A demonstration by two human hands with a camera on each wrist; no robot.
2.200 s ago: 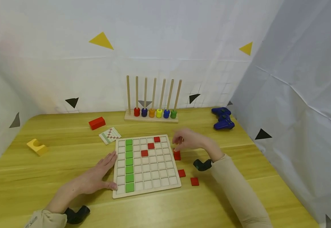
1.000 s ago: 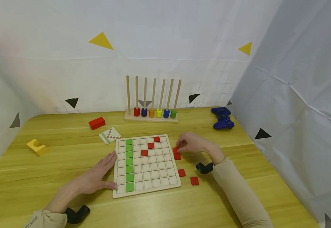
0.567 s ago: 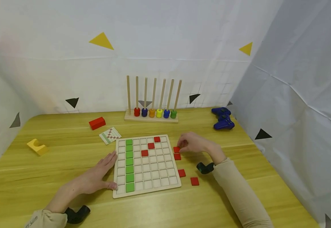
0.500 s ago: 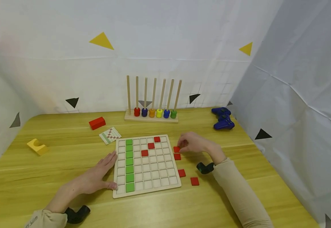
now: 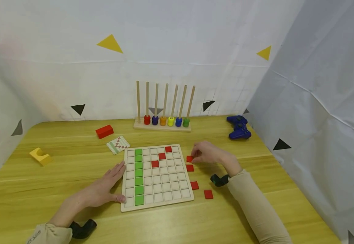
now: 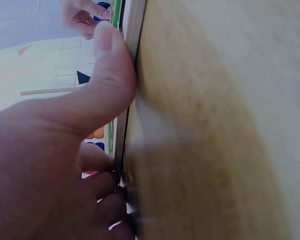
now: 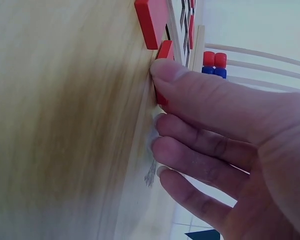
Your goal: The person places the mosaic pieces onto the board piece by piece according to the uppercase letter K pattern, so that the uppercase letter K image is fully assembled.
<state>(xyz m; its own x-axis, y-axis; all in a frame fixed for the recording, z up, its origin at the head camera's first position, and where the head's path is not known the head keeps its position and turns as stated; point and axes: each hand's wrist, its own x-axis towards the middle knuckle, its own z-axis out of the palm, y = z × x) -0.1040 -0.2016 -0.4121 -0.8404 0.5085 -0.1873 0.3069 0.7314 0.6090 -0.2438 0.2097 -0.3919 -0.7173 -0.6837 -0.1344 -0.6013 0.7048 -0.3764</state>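
Right hand [image 5: 207, 154] pinching red tile [image 5: 189, 159] between thumb and fingers, just off right edge of grid board [image 5: 157, 204]; wrist view shows thumb tip [image 7: 167, 71] pressed on tile's edge, tile at tabletop level, other fingers curled beneath. Second red tile [image 5: 190, 167] just nearer than pinched one, close but apart. Two more red tiles [image 5: 194, 185] nearer still, toward wrist, loose on tabletop [image 5: 58, 162]. Left hand [image 5: 103, 188] flat, fingers straight and together, pressed against board's left edge; thumb [image 6: 107, 65] along board's rim in wrist view. Beyond left fingertips on board: full green column [image 5: 138, 176]; three red tiles [image 5: 161, 156] in diagonal toward right hand. Further beyond left hand: pattern card [image 5: 118, 144], red block [image 5: 104, 131], yellow block [image 5: 40, 157]. Beyond right hand: peg rack with coloured beads [image 5: 164, 120], blue game controller [image 5: 239, 127].
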